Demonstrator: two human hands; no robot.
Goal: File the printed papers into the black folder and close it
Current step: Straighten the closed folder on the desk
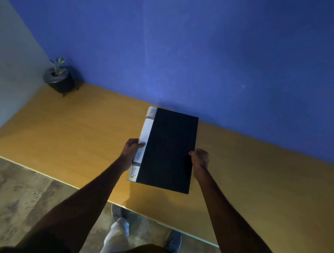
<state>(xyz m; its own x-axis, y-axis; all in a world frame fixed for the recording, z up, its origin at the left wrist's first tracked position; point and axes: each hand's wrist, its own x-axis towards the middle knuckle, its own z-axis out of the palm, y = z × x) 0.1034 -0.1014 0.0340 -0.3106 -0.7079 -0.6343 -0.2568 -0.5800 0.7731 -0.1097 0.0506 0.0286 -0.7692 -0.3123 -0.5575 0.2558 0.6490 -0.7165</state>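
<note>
The black folder (169, 151) is shut, with a white labelled spine along its left side. I hold it in both hands over the wooden table (71, 134). My left hand (132, 149) grips the spine side, thumb on the white strip. At the folder's right edge, my right hand (199, 158) clasps the cover. No printed papers show outside the folder. Whether the folder rests on the table or hangs just above it I cannot tell.
A small potted plant (60, 79) in a black pot stands at the table's far left corner. A blue wall (203, 52) runs behind the table. The table's near edge (95, 194) lies just in front of my legs and shoes.
</note>
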